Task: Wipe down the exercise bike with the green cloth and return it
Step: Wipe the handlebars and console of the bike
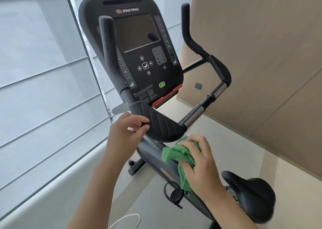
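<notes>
A black exercise bike fills the middle of the head view, with its console [137, 54], a ribbed black elbow pad [160, 124] on the handlebar and a black saddle [250, 192] at lower right. My right hand [198, 161] grips a bunched green cloth [176, 154] just under the near edge of the elbow pad. My left hand [124, 133] is at the pad's left end, fingers loosely curled, fingertips touching its edge.
A window with pale blinds [43, 72] and a slanted glass frame stands at the left. A beige wall [261, 54] is at the right behind the handlebar's chrome bar [200, 110]. A pedal with strap [174, 194] hangs below the cloth. The floor is light.
</notes>
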The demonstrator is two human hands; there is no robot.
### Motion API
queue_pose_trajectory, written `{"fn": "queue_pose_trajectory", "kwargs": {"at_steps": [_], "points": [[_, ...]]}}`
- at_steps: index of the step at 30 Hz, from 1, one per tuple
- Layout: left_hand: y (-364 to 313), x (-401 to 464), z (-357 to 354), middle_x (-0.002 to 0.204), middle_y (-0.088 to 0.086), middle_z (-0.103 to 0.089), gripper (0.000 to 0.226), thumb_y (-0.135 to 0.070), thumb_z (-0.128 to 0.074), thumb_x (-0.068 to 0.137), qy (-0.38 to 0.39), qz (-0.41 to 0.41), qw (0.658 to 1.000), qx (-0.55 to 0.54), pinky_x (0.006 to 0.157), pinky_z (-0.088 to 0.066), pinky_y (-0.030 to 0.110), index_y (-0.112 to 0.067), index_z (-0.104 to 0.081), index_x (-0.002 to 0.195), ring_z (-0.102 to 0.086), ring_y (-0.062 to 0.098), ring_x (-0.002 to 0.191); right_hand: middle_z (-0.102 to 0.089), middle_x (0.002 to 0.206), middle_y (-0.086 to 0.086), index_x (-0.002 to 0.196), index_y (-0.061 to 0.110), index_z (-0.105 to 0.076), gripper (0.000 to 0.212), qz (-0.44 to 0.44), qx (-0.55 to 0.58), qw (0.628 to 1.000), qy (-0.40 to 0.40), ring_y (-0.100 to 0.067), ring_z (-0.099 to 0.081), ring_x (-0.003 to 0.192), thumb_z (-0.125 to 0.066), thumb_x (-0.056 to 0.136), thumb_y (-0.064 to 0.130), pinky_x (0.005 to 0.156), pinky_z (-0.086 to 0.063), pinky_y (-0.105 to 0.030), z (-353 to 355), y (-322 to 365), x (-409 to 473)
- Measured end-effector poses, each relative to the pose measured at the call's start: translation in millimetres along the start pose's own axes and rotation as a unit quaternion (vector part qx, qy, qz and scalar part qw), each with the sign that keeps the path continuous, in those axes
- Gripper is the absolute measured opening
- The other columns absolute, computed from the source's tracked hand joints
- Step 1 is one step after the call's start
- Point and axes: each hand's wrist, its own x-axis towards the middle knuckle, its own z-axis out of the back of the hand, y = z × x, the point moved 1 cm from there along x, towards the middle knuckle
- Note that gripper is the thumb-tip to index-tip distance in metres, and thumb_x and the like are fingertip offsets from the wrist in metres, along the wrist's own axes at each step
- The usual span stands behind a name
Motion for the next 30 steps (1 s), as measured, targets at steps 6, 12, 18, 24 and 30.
{"fn": "queue_pose_trajectory", "kwargs": {"at_steps": [6,12,18,24,30], "points": [[7,2,-3,0.084,-0.009,-0.069,0.023,-0.008,-0.086,0.083,-0.027,0.011,1.0,-0.002,0.067,-0.055,0.019,-0.026,-0.074,0.078,-0.068,0.012,0.078,-0.049,0.138,-0.002,0.134,0.016,-0.06,0.036,0.018,-0.004,0.999,-0.037,-0.02,-0.051,0.129,-0.064,0.099,0.024,0.106,-0.048,-0.034,-18,31,59],[25,-2,-11,0.068,-0.002,-0.072,0.021,-0.022,-0.087,0.083,-0.054,0.144,0.985,-0.083,0.065,-0.052,0.027,-0.022,-0.068,0.074,-0.065,0.008,0.063,-0.055,0.115,-0.007,0.12,0.015,-0.06,0.026,-0.009,-0.113,0.993,-0.021,-0.029,-0.053,0.099,-0.053,0.101,0.031,0.081,-0.048,-0.048,-52,46,142],[21,-4,-12,0.067,-0.004,-0.072,0.022,-0.026,-0.086,0.085,-0.054,0.144,0.986,-0.057,0.054,-0.046,0.012,-0.022,-0.067,0.075,-0.062,0.003,0.056,-0.059,0.097,-0.001,0.106,0.021,-0.051,0.02,-0.048,-0.033,0.994,0.089,-0.031,-0.06,0.085,-0.049,0.107,0.041,0.071,-0.045,-0.041,-45,43,162],[20,-2,-14,0.073,0.003,-0.071,0.023,-0.021,-0.087,0.085,-0.06,0.136,0.987,-0.057,0.05,-0.043,0.013,-0.018,-0.067,0.075,-0.063,0.025,0.061,-0.063,0.123,-0.001,0.139,0.019,-0.049,0.037,-0.009,-0.119,0.99,0.073,-0.022,-0.061,0.107,-0.046,0.109,0.041,0.095,-0.054,-0.045,-32,41,104],[24,-3,-20,0.077,0.005,-0.069,0.024,-0.018,-0.082,0.089,-0.066,0.132,0.987,-0.07,0.059,-0.049,0.03,-0.019,-0.062,0.077,-0.064,0.04,0.074,-0.053,0.143,-0.002,0.157,0.025,-0.032,0.067,-0.029,-0.175,0.98,0.087,-0.026,-0.054,0.122,-0.025,0.102,0.065,0.102,-0.044,-0.049,-45,49,114]]}}
